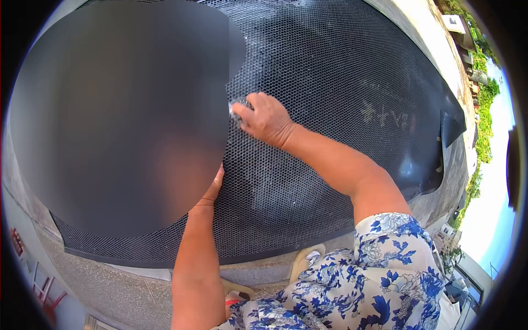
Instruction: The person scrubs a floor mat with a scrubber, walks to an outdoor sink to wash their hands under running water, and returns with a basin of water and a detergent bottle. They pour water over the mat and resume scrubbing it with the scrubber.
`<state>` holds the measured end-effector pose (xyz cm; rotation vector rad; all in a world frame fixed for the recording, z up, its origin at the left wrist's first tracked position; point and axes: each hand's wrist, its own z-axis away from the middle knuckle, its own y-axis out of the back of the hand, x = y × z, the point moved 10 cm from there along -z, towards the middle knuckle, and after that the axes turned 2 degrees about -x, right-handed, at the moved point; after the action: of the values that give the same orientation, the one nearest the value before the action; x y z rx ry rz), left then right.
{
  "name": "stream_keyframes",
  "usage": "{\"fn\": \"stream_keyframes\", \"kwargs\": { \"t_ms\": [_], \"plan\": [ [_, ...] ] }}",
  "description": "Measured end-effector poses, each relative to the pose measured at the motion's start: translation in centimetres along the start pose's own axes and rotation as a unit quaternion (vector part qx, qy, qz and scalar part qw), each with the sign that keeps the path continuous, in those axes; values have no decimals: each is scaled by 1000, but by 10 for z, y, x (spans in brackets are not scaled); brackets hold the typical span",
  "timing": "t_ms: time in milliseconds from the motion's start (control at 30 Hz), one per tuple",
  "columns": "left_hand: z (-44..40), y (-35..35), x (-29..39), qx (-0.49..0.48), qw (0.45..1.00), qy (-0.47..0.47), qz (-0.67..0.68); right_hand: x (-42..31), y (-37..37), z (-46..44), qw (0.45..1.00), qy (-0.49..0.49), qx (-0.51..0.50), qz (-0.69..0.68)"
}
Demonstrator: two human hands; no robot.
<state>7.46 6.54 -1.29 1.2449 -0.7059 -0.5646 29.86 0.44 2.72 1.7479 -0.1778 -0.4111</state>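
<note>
A large black mat [330, 71] with a raised honeycomb pattern spreads out before me, pale whitish patches across its surface. Over its middle, my right hand [264, 118] is closed with curled fingers. Something small and whitish shows by its fingertips, too blurred to name. My left hand [216, 184] is lower and further left, at or just above the mat. Only its edge and wrist show; a big round blurred area covers its fingers and the left part of the mat.
Faded yellowish and pink marks [385, 116] are on the mat's right part. Its far right corner [452, 129] is folded up. Concrete ground [121, 291] borders the mat, and a light-coloured shoe [302, 264] shows by the near edge. A red frame [47, 291] stands at lower left.
</note>
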Motion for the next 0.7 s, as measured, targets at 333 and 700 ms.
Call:
{"fn": "stream_keyframes", "kwargs": {
  "t_ms": [333, 700],
  "plan": [
    [-3, -4, 5, 21, 1000, 8, -19, 33, 25, 32, 968, -244, 56, 9],
    [-1, -5, 8, 0, 998, 17, -58, 185, 61, 98, 911, -372, 40, 171]
  ]
}}
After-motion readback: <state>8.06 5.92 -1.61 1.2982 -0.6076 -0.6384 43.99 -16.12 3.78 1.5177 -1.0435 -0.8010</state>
